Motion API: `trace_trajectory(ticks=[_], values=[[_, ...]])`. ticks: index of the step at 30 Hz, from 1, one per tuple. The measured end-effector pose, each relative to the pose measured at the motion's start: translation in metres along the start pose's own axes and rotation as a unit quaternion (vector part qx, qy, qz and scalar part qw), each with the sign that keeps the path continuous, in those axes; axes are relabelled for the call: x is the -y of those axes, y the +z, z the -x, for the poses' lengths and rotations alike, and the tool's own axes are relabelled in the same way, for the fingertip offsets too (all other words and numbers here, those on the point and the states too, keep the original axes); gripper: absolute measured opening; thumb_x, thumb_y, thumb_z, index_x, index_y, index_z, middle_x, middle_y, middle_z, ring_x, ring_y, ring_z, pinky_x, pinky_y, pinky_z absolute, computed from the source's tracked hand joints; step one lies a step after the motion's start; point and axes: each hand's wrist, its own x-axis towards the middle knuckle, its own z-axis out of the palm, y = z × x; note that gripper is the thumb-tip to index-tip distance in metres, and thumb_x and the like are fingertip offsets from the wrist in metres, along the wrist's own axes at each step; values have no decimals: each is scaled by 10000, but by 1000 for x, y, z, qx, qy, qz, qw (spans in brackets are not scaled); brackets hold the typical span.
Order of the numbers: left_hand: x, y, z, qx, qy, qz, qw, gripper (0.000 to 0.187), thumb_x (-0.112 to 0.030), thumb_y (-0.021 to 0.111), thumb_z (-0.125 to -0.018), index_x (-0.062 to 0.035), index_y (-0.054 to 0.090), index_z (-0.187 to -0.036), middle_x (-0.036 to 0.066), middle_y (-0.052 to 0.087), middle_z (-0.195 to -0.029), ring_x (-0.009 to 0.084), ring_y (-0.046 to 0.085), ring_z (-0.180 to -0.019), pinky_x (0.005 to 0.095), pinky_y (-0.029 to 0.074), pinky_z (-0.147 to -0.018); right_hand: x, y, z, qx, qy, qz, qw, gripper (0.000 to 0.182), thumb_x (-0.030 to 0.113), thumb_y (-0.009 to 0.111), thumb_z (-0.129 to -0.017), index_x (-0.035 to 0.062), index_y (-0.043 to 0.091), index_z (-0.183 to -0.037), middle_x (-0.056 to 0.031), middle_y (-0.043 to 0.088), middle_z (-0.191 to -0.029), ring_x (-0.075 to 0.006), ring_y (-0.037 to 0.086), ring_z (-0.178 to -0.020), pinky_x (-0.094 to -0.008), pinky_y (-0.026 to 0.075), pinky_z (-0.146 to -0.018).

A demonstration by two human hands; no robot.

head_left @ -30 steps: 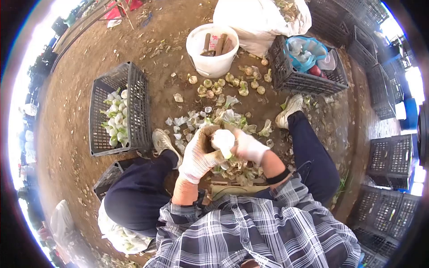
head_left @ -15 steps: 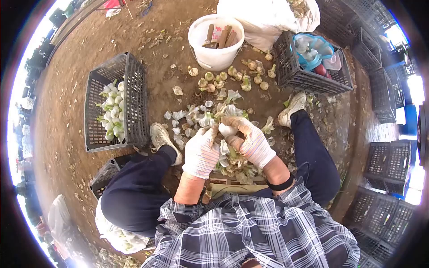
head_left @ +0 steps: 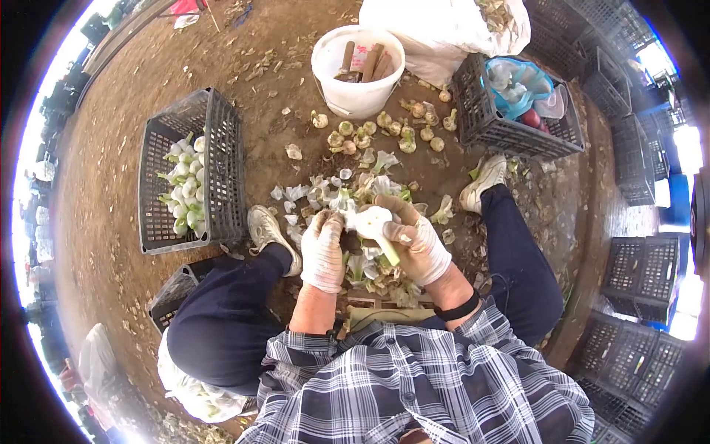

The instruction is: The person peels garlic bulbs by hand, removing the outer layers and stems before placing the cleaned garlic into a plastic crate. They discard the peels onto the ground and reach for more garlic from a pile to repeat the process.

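Note:
A white bulb (head_left: 373, 222) with a short green stem is gripped in my gloved right hand (head_left: 416, 240), its stem pointing down toward me. My gloved left hand (head_left: 322, 250) is just left of the bulb, fingers curled in a pinch; a whitish scrap seems to be at its fingertips, too small to make out. Peeled skins (head_left: 384, 285) lie heaped on the ground below and around both hands. Beyond them sit several unpeeled bulbs (head_left: 362, 139). At the left, peeled bulbs (head_left: 186, 181) fill part of a black crate (head_left: 225, 174).
A white bucket (head_left: 358, 96) holding brown pieces stands ahead. Right of it are a white sack (head_left: 421, 37) and a crate (head_left: 510, 137) with a blue bag (head_left: 518, 89). My legs flank the skins. Stacked crates (head_left: 640, 277) line the right side.
The bulb has turned, so its green stem now shows. My left hand has moved slightly left and away from my right hand, which still grips the bulb.

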Motion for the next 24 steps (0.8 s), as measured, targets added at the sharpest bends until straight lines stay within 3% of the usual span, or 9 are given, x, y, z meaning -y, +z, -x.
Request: trace_trajectory(ticks=[3, 6, 10, 11, 14, 18, 19, 22, 24], values=[[7, -10, -12, -70, -121, 201, 970, 164, -184, 538, -975, -39, 584, -1036, 58, 621, -853, 155, 595, -664, 297, 514, -588, 0, 2, 3, 58, 51, -118, 990, 620, 192, 713, -892, 46, 432, -1425, -140, 586, -1282, -288, 593, -1186, -439, 524, -977], [11, -14, -20, -60, -25, 179, 982, 171, -172, 525, -984, -37, 574, -1076, 69, 628, -917, 179, 610, -737, 323, 534, -644, 1, 4, 0, 76, 103, -83, 988, 699, 265, 723, -892, 81, 387, -1476, -127, 592, -1283, -274, 583, -1209, -448, 508, -999], [13, -10, -16, -66, -24, 175, 982, 164, -175, 526, -989, -35, 579, -1056, 91, 633, -948, 202, 628, -761, 344, 547, -649, 2, -4, -3, 53, 76, 200, 975, 873, 229, 779, -811, 124, 293, -1528, -104, 531, -1372, -265, 591, -1175, -473, 530, -946], [12, -12, -14, -35, -31, 172, 984, 186, -210, 565, -983, -30, 592, -1020, 93, 641, -899, 204, 637, -743, 353, 549, -629, 3, -4, -4, 29, 78, 252, 964, 874, 184, 770, -801, 138, 291, -1530, -110, 565, -1324, -258, 602, -1150, -445, 559, -893], [6, -19, -16, -1, -95, 196, 976, 224, -254, 599, -975, -32, 614, -998, 85, 637, -815, 207, 648, -719, 360, 548, -606, 3, -7, -6, -17, 114, 112, 987, 901, 68, 688, -800, 114, 197, -1554, -100, 601, -1150, -221, 628, -974, -392, 568, -719], [3, -13, -12, -52, 11, -78, 996, 290, -287, 682, -919, -11, 641, -1001, 70, 660, -823, 135, 613, -714, 287, 520, -656, -4, -18, -13, -8, 67, 5, 998, 924, 76, 684, -801, 129, 165, -1564, -84, 619, -1098, -195, 635, -868, -364, 579, -651], [-3, -12, -8, 19, 15, -151, 988, 514, -445, 779, -824, -4, 638, -1048, 49, 664, -908, 115, 609, -785, 268, 512, -723, -4, -14, -12, -50, 56, 63, 995, 932, 101, 701, -799, 149, 175, -1567, -69, 618, -1093, -164, 609, -804, -338, 561, -651], [13, -3, -9, 70, 205, -382, 899, 249, -116, 748, -861, -16, 639, -1062, 32, 667, -900, 88, 593, -796, 235, 500, -724, -8, -21, -19, 26, 27, 56, 998, 932, 131, 709, -802, 170, 184, -1571, -56, 619, -1088, -131, 566, -747, -324, 530, -653], [21, -12, -17, 50, 206, -357, 910, 140, -71, 670, -912, -17, 633, -1037, 41, 672, -895, 90, 599, -787, 242, 505, -703, -6, -24, -14, 28, 70, 19, 997, 871, 142, 717, -793, 171, 283, -1547, -64, 619, -1087, -122, 534, -723, -331, 500, -665]])
